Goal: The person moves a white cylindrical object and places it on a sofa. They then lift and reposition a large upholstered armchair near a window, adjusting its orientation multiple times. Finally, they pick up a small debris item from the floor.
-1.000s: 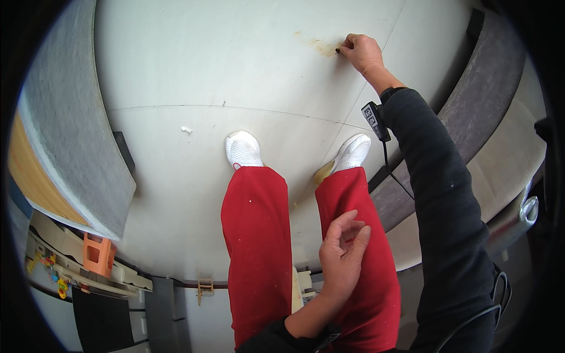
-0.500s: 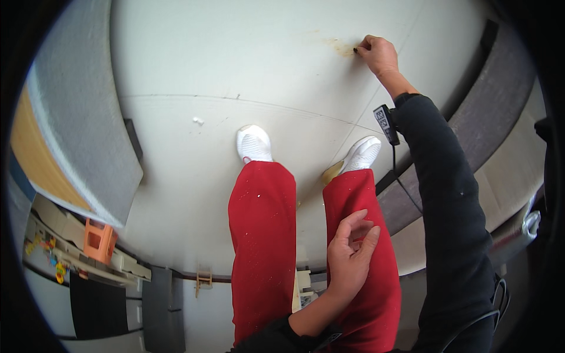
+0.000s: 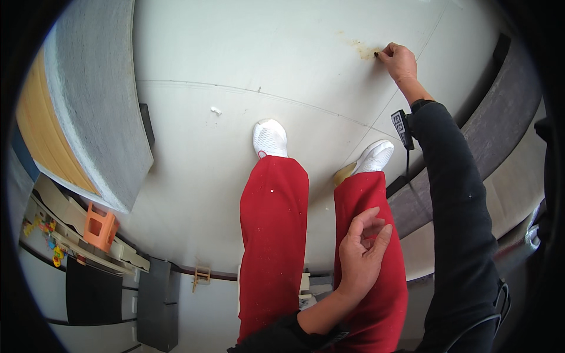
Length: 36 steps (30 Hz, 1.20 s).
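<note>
My right hand (image 3: pixel 399 62) reaches far forward to the pale tiled floor (image 3: pixel 194 129), its fingers pinched on a small dark object (image 3: pixel 376 54) whose kind I cannot make out. That object is at the right end of a yellowish-brown stain (image 3: pixel 362 49) on the floor. Over my right knee, in front of the red trousers (image 3: pixel 273 235), my left hand (image 3: pixel 362 253) hangs with loosely curved fingers and the thumb apart, holding nothing.
A grey sofa-like piece (image 3: pixel 100 88) lines the left side, and a dark grey padded one (image 3: pixel 500 112) the right. A white scrap (image 3: pixel 216 110) lies ahead of my white shoes (image 3: pixel 271 139). An orange stool (image 3: pixel 100 227) stands at lower left. A cable hangs from my right wrist device (image 3: pixel 402 129).
The whole scene has shifted slightly rightward in the picture. My right hand stays at the stain's right end with the small dark object; my left hand keeps its loose pose.
</note>
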### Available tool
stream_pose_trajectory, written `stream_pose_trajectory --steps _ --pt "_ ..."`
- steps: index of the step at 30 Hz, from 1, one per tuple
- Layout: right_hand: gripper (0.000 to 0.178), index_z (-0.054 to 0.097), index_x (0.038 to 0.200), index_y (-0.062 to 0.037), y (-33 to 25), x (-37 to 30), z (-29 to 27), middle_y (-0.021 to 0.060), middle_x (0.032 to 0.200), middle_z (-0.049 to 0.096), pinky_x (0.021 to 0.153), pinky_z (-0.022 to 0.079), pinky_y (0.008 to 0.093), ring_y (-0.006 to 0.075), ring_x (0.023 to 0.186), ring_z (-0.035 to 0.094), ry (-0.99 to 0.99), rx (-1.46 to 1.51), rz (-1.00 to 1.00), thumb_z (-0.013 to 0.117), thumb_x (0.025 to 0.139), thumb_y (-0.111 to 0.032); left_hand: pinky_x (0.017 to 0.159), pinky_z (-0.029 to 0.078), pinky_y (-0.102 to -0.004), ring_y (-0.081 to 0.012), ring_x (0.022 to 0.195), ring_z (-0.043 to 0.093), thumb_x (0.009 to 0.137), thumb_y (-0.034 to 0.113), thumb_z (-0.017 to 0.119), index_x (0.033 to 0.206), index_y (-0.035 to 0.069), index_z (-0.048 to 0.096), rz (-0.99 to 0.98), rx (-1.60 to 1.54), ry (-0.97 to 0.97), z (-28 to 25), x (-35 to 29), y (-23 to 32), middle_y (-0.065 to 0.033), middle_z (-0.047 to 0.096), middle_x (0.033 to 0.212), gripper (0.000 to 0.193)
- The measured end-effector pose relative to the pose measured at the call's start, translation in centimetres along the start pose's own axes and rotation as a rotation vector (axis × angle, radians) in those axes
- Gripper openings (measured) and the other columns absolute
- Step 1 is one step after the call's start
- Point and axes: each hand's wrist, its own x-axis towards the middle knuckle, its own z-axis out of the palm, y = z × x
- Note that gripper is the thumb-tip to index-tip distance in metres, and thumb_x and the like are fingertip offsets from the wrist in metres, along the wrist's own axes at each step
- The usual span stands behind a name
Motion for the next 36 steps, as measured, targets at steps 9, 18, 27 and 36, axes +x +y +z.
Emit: stream_pose_trajectory --steps 9,18,27,36 --pt "0.014 0.064 0.068 -0.0007 -4.9 -10.5 3.6 0.0047 0.063 0.064 0.058 0.045 0.0234 0.0081 0.059 0.056 -0.314 0.728 -0.018 0.068 0.072 -0.014 0.067 0.049 -0.0286 -0.0143 0.086 0.056 0.082 0.017 0.062 0.124 -0.001 0.038 0.285 -0.249 0.427 -7.2 4.9 2.9 -0.0066 0.055 0.098 0.052" --pt "0.01 0.061 0.073 -0.001 -4.1 -15.1 0.8 0.0032 0.068 0.062 0.062 0.046 0.0215 0.0069 0.063 0.055 -0.481 0.874 0.018 0.067 0.077 -0.007 0.063 0.049 -0.0312 -0.0189 0.076 0.058 0.076 0.01 0.066 0.112 0.002 0.047 0.272 0.42 0.847 -24.4 25.8 8.6 -0.0123 0.059 0.094 0.041" --pt "0.01 0.06 0.073 -0.0024 -0.4 -15.2 1.3 0.0016 0.067 0.06 0.063 0.045 0.0218 0.0067 0.064 0.054 -0.496 0.784 -0.003 0.067 0.076 -0.009 0.053 0.05 -0.029 -0.0198 0.064 0.06 0.076 0.003 0.063 0.093 -0.002 0.055 0.312 0.455 0.94 -23.0 30.0 9.5 -0.0137 0.061 0.084 0.019" --pt "0.006 0.058 0.081 -0.0006 -8.1 -21.1 -9.1 0.0018 0.076 0.062 0.067 0.047 0.0214 0.0072 0.07 0.057 -0.231 1.187 0.003 0.062 0.082 -0.005 0.07 0.048 -0.0279 -0.0167 0.076 0.058 0.084 0.006 0.058 0.098 0.001 0.053 0.342 -0.061 -0.066 -10.1 10.6 11.4 -0.0078 0.059 0.082 0.016"
